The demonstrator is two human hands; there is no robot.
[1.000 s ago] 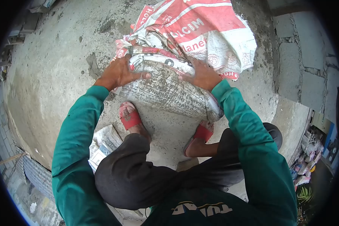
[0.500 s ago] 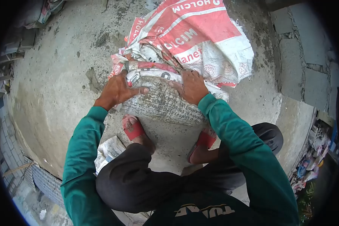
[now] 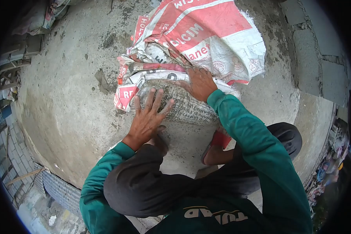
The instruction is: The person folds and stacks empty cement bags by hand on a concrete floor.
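Note:
A grey-stained, folded cement sack (image 3: 175, 103) with printed text lies on the concrete in front of my feet. My left hand (image 3: 144, 123) is open with fingers spread, held over the sack's near left side. At the rolled upper edge, my right hand (image 3: 201, 85) curls its fingers over the fold, thumb on the near side. A red-and-white Holcim sack (image 3: 214, 35) spreads out beyond it, crumpled where it meets the fold. A small red-and-white printed flap (image 3: 125, 95) sticks out at the left end.
Below the sack are my feet, one in a red slipper (image 3: 221, 139). Concrete blocks (image 3: 306, 54) line the right side, with a heap of scraps (image 3: 329, 167) lower down. Wooden pieces (image 3: 11, 58) and corrugated metal (image 3: 60, 191) stand at the left.
My left hand has let go of the fold's left end and moved down toward me, fingers spreading. The red-and-white flap there now shows. My right hand stays at the fold.

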